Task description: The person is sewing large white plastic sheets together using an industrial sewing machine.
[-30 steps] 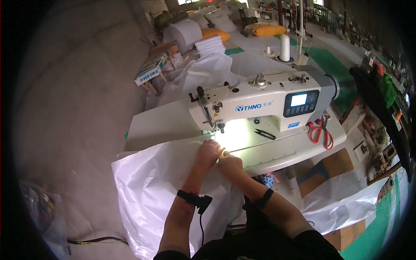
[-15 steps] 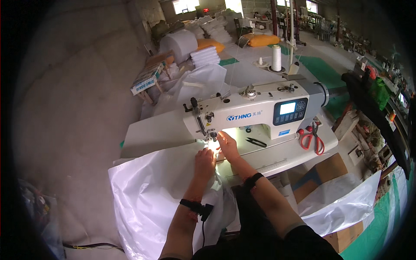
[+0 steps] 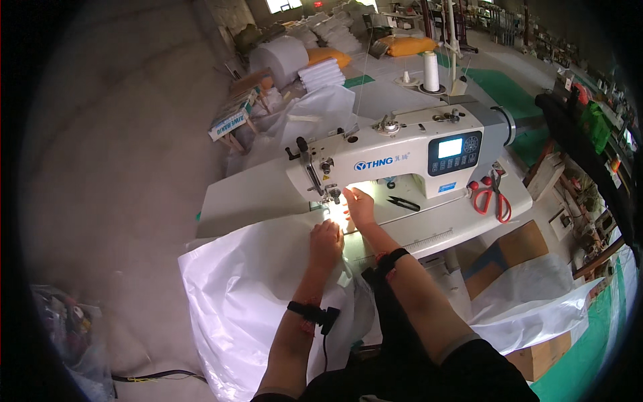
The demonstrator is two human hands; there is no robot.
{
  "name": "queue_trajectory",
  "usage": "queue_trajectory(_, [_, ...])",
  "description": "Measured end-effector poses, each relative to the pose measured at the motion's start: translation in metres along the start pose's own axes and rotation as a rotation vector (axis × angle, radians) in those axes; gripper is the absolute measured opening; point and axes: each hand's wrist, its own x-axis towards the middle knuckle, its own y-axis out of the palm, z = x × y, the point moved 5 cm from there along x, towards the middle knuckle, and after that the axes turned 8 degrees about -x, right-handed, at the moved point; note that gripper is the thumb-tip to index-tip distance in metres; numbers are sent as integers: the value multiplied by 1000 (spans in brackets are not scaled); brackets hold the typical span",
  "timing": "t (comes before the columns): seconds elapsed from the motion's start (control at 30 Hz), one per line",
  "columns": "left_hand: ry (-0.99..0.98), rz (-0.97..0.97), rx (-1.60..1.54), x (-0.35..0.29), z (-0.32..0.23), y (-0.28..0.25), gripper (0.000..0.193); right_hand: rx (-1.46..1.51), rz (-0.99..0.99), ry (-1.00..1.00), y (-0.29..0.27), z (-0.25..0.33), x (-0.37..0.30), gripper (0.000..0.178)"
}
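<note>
A white sewing machine (image 3: 402,159) stands on its table, its lamp lighting the needle area brightly. My left hand (image 3: 326,242) is closed on the edge of a glossy white plastic sheet (image 3: 244,271), just in front of the presser foot (image 3: 334,196). The sheet spreads over the table's front left and hangs down. Close beside the needle on the right, my right hand (image 3: 360,208) has its fingers pinched together. Whatever lies between those fingertips is too small and glare-washed to make out. Black thread snips (image 3: 404,203) lie under the machine arm, right of that hand.
Red-handled scissors (image 3: 494,199) rest at the table's right end. A white thread cone (image 3: 431,72) stands behind the machine. Below on the right are cardboard boxes (image 3: 512,254) and more white sheeting (image 3: 536,311). Rolls, stacks and orange sacks (image 3: 410,45) fill the background.
The whole view has shifted slightly, so the scene sits a little further right. Both hands stay at the needle area; my left hand sits slightly lower relative to the presser foot.
</note>
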Motion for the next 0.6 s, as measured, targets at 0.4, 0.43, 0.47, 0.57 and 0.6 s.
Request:
queue_trajectory(0.4, [54, -44, -88, -2, 7, -2, 12, -101, 70, -20, -19, 11, -56, 22])
queue_trajectory(0.43, [69, -45, -88, 2, 10, -1, 12, -216, 93, 15, -26, 10, -76, 21])
queue_trajectory(0.47, [77, -20, -103, 5, 14, 0, 13, -270, 118, -62, -32, 14, -97, 22])
queue_trajectory(0.57, [108, -7, -95, 10, 24, 2, 12, -511, 81, -193, -56, 16, -156, 21])
queue_trajectory(0.6, [108, -9, -93, 11, 27, 3, 12, -513, 117, -170, -62, 11, -170, 22])
